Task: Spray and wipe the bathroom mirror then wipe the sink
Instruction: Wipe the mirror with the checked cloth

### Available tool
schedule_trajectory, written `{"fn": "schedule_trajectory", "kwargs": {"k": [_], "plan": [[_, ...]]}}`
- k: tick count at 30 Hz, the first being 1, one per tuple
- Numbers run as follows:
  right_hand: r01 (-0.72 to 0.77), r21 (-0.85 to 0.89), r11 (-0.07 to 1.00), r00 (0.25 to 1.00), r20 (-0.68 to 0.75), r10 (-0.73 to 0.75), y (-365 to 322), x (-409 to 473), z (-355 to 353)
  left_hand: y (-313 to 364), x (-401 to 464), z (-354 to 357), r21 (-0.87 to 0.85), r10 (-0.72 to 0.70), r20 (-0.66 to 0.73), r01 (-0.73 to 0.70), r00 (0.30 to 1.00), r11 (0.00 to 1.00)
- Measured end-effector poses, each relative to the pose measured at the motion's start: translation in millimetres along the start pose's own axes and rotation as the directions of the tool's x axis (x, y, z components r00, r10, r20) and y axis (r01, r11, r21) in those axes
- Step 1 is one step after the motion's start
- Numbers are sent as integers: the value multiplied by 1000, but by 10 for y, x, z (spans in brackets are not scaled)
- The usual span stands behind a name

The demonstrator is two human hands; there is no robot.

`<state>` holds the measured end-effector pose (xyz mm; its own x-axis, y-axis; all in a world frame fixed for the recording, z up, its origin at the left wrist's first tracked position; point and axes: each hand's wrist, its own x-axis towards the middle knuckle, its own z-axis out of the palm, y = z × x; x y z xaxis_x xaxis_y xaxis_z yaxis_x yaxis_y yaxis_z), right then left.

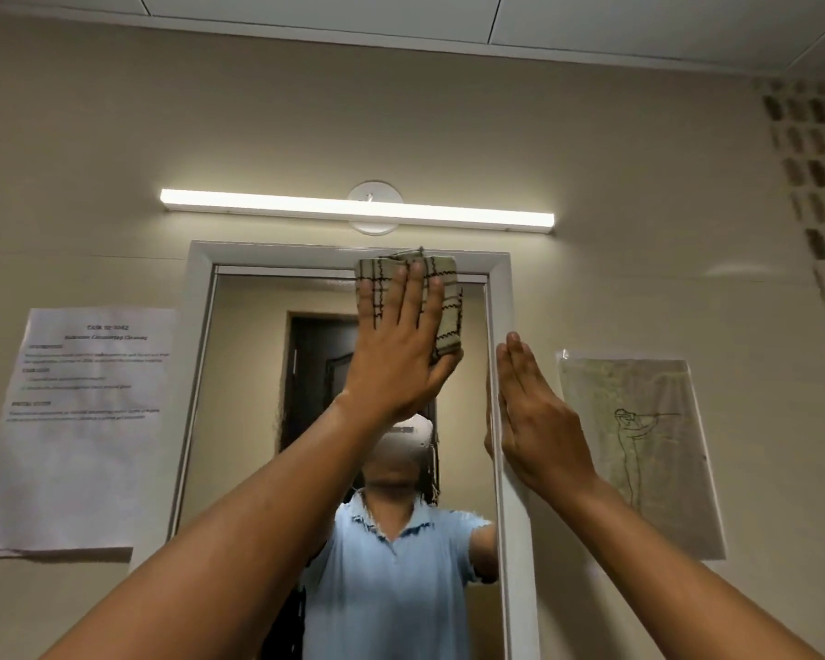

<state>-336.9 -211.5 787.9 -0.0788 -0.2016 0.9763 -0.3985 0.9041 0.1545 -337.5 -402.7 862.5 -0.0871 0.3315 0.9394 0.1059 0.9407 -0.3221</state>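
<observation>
A white-framed bathroom mirror [253, 421] hangs on the beige wall straight ahead. My left hand [396, 345] presses a folded checked cloth [444, 297] flat against the glass near the mirror's top right corner, fingers straight and spread. My right hand [534, 421] rests flat, fingers straight, against the outer edge of the mirror's right frame [508, 302]. The mirror reflects a person in a light blue polo shirt and a dark doorway behind. The sink and any spray bottle are out of view.
A lit tube lamp [353, 209] is mounted just above the mirror. A printed paper sheet [82, 421] is stuck to the wall on the left, a sketch in a plastic sleeve [639, 450] on the right. A patterned vent block [815, 183] fills the far right wall.
</observation>
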Motion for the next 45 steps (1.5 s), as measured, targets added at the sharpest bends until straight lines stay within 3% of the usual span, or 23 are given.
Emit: {"fn": "schedule_trajectory", "kwargs": {"k": [6, 16, 23, 36, 45], "plan": [[9, 59, 998, 1000, 9, -10, 33, -62, -57, 382, 89, 72, 17, 132, 30, -133, 991, 991], [-42, 54, 998, 998, 43, 40, -37, -226, -58, 227, -107, 47, 37, 315, 66, -318, 947, 947], [-60, -6, 998, 997, 38, 60, -65, -220, -64, -88, 3, -47, 55, 261, 94, -267, 961, 962], [-99, -80, 992, 993, 54, 103, -148, -208, -31, -1431, -603, -267, 71, -75, 79, 69, 994, 995], [-96, -57, 994, 990, 101, 102, -175, -212, -89, -1325, -1201, -242, 54, -190, 34, 188, 981, 981]]}}
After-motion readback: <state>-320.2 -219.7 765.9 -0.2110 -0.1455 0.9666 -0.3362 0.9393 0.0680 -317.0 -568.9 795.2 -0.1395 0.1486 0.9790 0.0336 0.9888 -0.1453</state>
